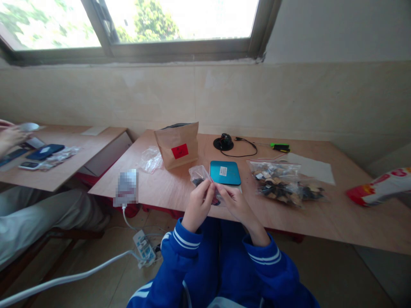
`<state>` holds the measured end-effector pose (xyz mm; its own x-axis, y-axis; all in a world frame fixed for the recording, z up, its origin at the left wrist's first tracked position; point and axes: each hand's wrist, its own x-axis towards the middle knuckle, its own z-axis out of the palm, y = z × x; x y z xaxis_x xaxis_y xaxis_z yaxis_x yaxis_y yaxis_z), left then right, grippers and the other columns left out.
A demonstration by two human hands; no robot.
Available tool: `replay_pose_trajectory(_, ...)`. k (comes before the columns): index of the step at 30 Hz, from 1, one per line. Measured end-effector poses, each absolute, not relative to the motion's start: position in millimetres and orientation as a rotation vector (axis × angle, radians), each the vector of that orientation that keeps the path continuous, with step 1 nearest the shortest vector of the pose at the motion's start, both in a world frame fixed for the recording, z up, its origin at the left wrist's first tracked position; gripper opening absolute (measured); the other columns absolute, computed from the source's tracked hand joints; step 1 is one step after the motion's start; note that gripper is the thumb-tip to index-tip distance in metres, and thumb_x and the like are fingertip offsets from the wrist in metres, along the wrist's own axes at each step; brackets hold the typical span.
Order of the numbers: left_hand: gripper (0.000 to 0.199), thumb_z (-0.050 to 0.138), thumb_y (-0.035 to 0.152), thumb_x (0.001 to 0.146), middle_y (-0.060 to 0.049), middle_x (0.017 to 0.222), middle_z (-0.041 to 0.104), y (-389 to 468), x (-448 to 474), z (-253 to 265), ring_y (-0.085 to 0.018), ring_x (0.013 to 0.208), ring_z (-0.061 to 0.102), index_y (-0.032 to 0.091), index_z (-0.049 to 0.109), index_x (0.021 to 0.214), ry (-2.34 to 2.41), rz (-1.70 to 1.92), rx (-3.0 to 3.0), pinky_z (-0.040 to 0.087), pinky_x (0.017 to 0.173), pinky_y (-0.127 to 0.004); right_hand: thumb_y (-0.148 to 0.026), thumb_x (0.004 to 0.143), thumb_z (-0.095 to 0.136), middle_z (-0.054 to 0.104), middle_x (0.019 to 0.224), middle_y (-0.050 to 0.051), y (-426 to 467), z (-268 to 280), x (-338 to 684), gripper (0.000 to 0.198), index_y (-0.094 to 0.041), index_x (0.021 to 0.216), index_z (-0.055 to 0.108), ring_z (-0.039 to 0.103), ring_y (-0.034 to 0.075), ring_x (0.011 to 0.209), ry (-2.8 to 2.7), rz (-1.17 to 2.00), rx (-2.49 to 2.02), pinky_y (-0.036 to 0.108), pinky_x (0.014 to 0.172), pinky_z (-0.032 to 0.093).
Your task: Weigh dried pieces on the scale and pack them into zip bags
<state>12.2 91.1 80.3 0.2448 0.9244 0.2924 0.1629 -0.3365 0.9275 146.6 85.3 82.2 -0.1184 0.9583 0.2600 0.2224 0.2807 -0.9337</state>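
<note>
Both my hands meet at the front edge of the wooden table (180, 188), pinching a small clear plastic bag (198, 172) between them. Dark bits show inside the bag, too small to name. My left hand (199, 203) grips it with thumb and forefinger; my right hand (236, 203) pinches it close beside. Right behind my fingers lies a blue-topped flat scale (225, 172) with a white label. To the right, a big zip bag (278, 182) holds many black and tan pieces. Behind on the left stands a brown paper pouch (178, 147) with a red label.
A black round-based device (224, 142) with a cable and a green-handled screwdriver (278, 147) lie at the back. A crumpled clear bag (150, 159) is left of the pouch, a red-and-white packet (382, 186) far right. Another person's hand (13, 136) works at the left table. A power strip (144, 248) sits on the floor.
</note>
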Motion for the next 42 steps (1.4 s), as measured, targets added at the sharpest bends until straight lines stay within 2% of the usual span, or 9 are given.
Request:
replay_pose_trajectory(7, 0.029, 0.042, 0.039, 0.093, 0.002, 0.063, 0.051, 87, 13, 81, -0.011, 0.061, 0.052, 0.020, 0.044, 0.072, 1.079, 1.179, 1.706, 0.043, 0.059, -0.022, -0.046, 0.093, 0.043, 0.069, 0.073, 0.004, 85, 78, 149, 0.042, -0.016, 0.082, 0.069, 0.064, 0.019, 0.074, -1.658, 0.924, -1.109, 0.028, 0.069, 0.053)
replay_pose_trajectory(15, 0.024, 0.039, 0.028, 0.093, 0.002, 0.065, 0.046, 89, 10, 84, -0.010, 0.061, 0.047, 0.019, 0.045, 0.071, 1.182, 1.200, 1.906, 0.038, 0.057, -0.021, -0.046, 0.093, 0.042, 0.072, 0.077, 0.003, 85, 80, 148, 0.042, -0.018, 0.085, 0.072, 0.067, 0.020, 0.078, -1.670, 0.912, -1.143, 0.028, 0.070, 0.053)
replay_pose_trajectory(18, 0.023, 0.040, 0.028, 0.093, 0.002, 0.067, 0.046, 89, 10, 86, -0.011, 0.063, 0.047, 0.019, 0.046, 0.072, 1.179, 1.199, 1.929, 0.038, 0.058, -0.022, -0.046, 0.092, 0.044, 0.073, 0.079, 0.003, 85, 79, 146, 0.040, -0.018, 0.088, 0.074, 0.068, 0.022, 0.080, -1.583, 0.897, -1.158, 0.031, 0.071, 0.054)
replay_pose_trajectory(23, 0.026, 0.035, 0.027, 0.096, -0.001, 0.073, 0.048, 87, 14, 85, -0.013, 0.070, 0.049, 0.020, 0.045, 0.072, 1.209, 1.262, 1.907, 0.041, 0.066, -0.025, -0.045, 0.083, 0.059, 0.075, 0.093, 0.006, 86, 78, 139, 0.033, -0.018, 0.094, 0.075, 0.069, 0.024, 0.087, -1.313, 0.940, -1.137, 0.034, 0.077, 0.056)
replay_pose_trajectory(26, 0.027, 0.034, 0.028, 0.096, -0.001, 0.075, 0.047, 86, 15, 83, -0.014, 0.072, 0.049, 0.020, 0.044, 0.072, 1.215, 1.292, 1.882, 0.040, 0.067, -0.026, -0.042, 0.078, 0.066, 0.075, 0.088, 0.006, 86, 78, 137, 0.028, -0.017, 0.088, 0.075, 0.070, 0.023, 0.085, -1.231, 1.017, -1.101, 0.034, 0.078, 0.056)
replay_pose_trajectory(32, 0.029, 0.038, 0.033, 0.095, 0.001, 0.070, 0.044, 86, 15, 84, -0.013, 0.066, 0.046, 0.020, 0.040, 0.069, 1.268, 1.276, 1.824, 0.038, 0.065, -0.027, -0.040, 0.082, 0.064, 0.073, 0.088, 0.007, 88, 77, 139, 0.024, -0.019, 0.081, 0.075, 0.067, 0.021, 0.088, -1.328, 0.971, -1.059, 0.032, 0.081, 0.053)
replay_pose_trajectory(37, 0.028, 0.035, 0.030, 0.096, 0.001, 0.071, 0.045, 86, 14, 85, -0.013, 0.067, 0.046, 0.021, 0.039, 0.070, 1.244, 1.289, 1.846, 0.038, 0.065, -0.026, -0.042, 0.081, 0.065, 0.066, 0.081, 0.006, 90, 74, 142, 0.026, -0.017, 0.076, 0.074, 0.062, 0.017, 0.078, -1.367, 0.906, -1.077, 0.027, 0.067, 0.050)
replay_pose_trajectory(42, 0.028, 0.037, 0.025, 0.094, 0.001, 0.069, 0.043, 87, 13, 83, -0.013, 0.066, 0.045, 0.021, 0.037, 0.067, 1.262, 1.272, 1.881, 0.035, 0.063, -0.026, -0.045, 0.077, 0.068, 0.068, 0.074, 0.004, 90, 70, 141, 0.028, -0.017, 0.077, 0.073, 0.061, 0.016, 0.070, -1.270, 1.095, -1.021, 0.027, 0.065, 0.049)
